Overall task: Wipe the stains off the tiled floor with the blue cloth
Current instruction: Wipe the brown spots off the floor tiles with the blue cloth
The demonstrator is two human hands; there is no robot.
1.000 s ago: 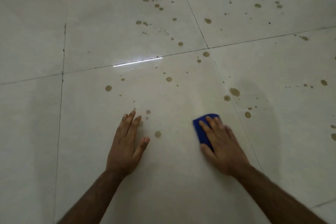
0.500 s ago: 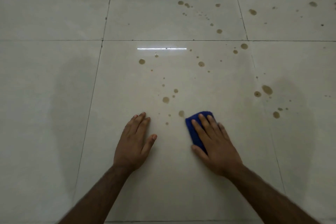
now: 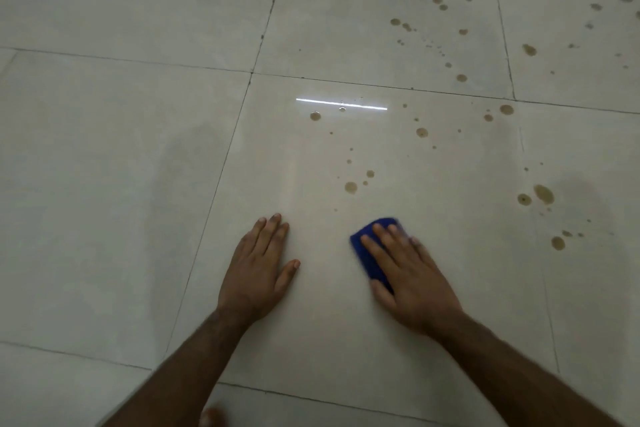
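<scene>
A folded blue cloth (image 3: 369,250) lies on the pale glossy tiled floor (image 3: 121,166), pressed flat under my right hand (image 3: 408,274). Only the cloth's far and left edges show past my fingers. My left hand (image 3: 258,267) rests flat on the tile to the left, fingers together, holding nothing. Several brown stains dot the floor ahead: a round stain (image 3: 350,187) just beyond the cloth, a small stain (image 3: 315,115) further off, and a pair of stains (image 3: 543,193) to the right.
More brown spots scatter across the far right tiles (image 3: 436,0). Dark grout lines (image 3: 251,73) cross the floor. A bright strip of reflected light (image 3: 341,104) lies ahead. A toe (image 3: 212,418) shows at the bottom edge.
My right hand slid the cloth left over the stains near my left hand; those spots are gone. The view has swung, so the stains sit further right.
</scene>
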